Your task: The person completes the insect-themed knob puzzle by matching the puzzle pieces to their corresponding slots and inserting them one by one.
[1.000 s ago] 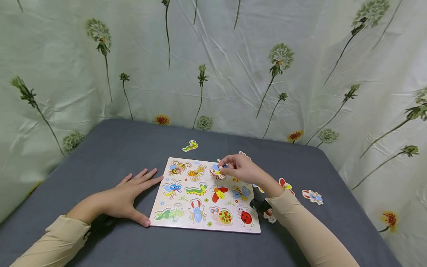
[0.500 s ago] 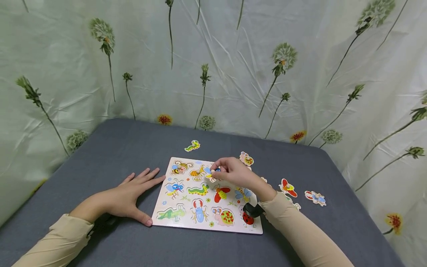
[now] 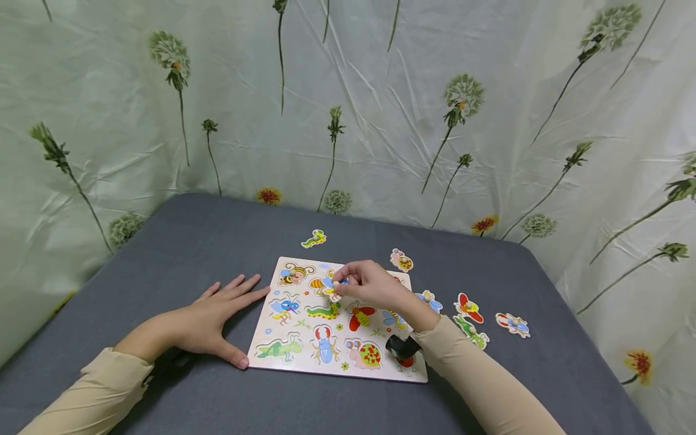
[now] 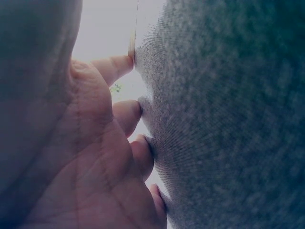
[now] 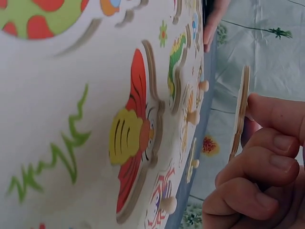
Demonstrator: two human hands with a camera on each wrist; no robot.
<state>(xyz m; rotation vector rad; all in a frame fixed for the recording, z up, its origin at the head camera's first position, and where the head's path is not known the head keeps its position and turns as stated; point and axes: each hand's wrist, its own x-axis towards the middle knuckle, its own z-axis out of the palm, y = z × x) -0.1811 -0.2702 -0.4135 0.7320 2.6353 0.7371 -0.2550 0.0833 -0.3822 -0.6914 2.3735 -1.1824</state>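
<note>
Closest in, tan sleeves (image 3: 484, 386) run up to each grip over the grey table (image 3: 326, 411). Here's the left grip (image 3: 209, 323), fingers spread apart on the table, thumb against the near left corner of the board (image 3: 388, 370). Nearer than the right grip, along the board's front row, it's the printed grasshopper (image 3: 279, 347), printed beetle (image 3: 324, 346) and printed snail (image 3: 370, 354). Out to the right of the right grip, loose on the table: the grasshopper piece (image 3: 472, 332), with the beetle piece (image 3: 513, 324) further right, then the red fly piece (image 3: 469, 307) just beside the grasshopper. And now the right grip (image 3: 375, 285) itself, clamped: thumb and finger pinch the blue-and-yellow piece (image 3: 329, 287), which hangs over the board's back row, and the right wrist view shows it edge-on, clear of the board! Left of that grip sits the bee (image 3: 293, 275), knob up; the right wrist view picks out the spider (image 5: 160, 198) as well. Beyond the grip, past the board, lie the snail piece (image 3: 402, 261) and, farther to the left, the caterpillar piece (image 3: 313, 239). Farthest off, behind everything, hangs the flowered curtain (image 3: 244, 163).
</note>
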